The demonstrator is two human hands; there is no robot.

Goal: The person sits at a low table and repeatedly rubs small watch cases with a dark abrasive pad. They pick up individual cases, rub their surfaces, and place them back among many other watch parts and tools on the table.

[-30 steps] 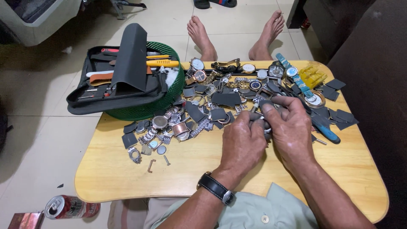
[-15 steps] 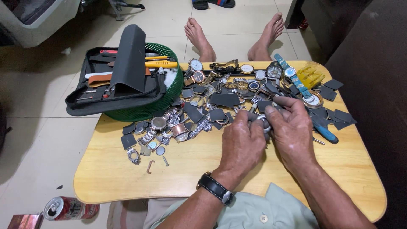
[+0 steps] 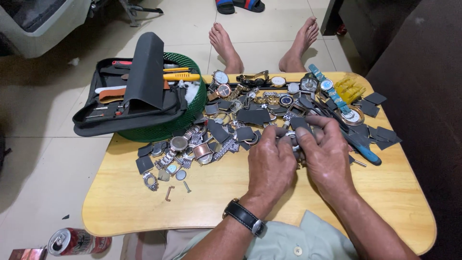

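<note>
Head view, both hands (image 3: 298, 149) pinching small metal watch part (image 3: 291, 136), wooden table (image 3: 144, 202)

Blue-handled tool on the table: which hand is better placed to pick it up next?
Probably the right hand: the blue-handled tool lies just beside it on that side. The left hand is farther off, and both hands pinch a small metal watch part.

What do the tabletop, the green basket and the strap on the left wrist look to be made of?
Tabletop: likely wood, pale yellow, grain showing, smooth sheen.
Green basket: probably plastic, open mesh wall, uniform colour.
Wrist strap: looks like black leather or imitation, matte, with a metal buckle.
</note>
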